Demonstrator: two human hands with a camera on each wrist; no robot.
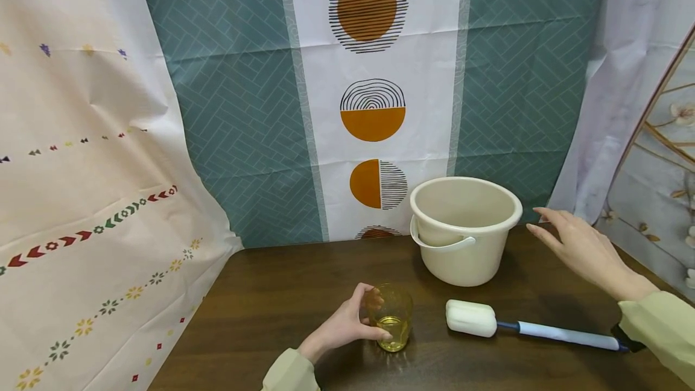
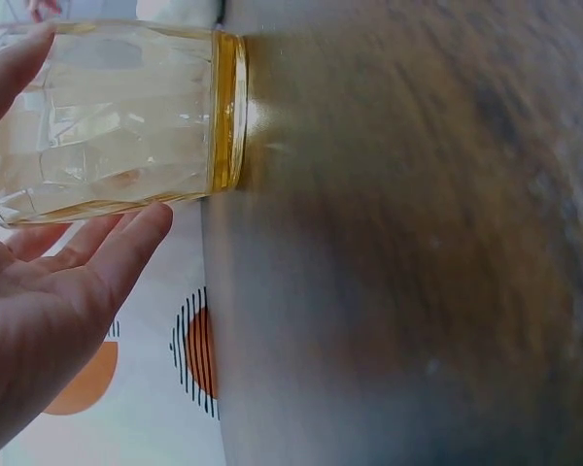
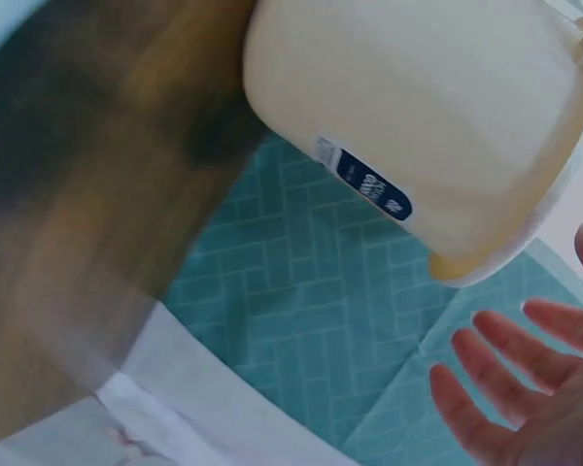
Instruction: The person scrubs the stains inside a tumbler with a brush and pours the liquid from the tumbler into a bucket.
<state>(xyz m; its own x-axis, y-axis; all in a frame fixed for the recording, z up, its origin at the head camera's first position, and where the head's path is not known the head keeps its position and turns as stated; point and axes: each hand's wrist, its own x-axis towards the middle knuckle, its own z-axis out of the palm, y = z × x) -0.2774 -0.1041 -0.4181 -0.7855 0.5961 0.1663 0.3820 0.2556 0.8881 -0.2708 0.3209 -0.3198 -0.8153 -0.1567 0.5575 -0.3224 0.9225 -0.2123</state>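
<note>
An amber-tinted drinking glass stands upright on the table, its faceted side plain in the left wrist view. My left hand holds it from the left, with the thumb on the near side and the fingers round the far side. To the right, my right hand hovers beside a cream bucket, fingers extended and apart from its rim. The right wrist view shows those spread fingers below the bucket's rim, holding nothing. The bucket's white handle hangs down its front.
A sponge brush with a white head and a blue-and-white handle lies in front of the bucket, below the right forearm. Patterned curtains hang behind the brown table and along both sides.
</note>
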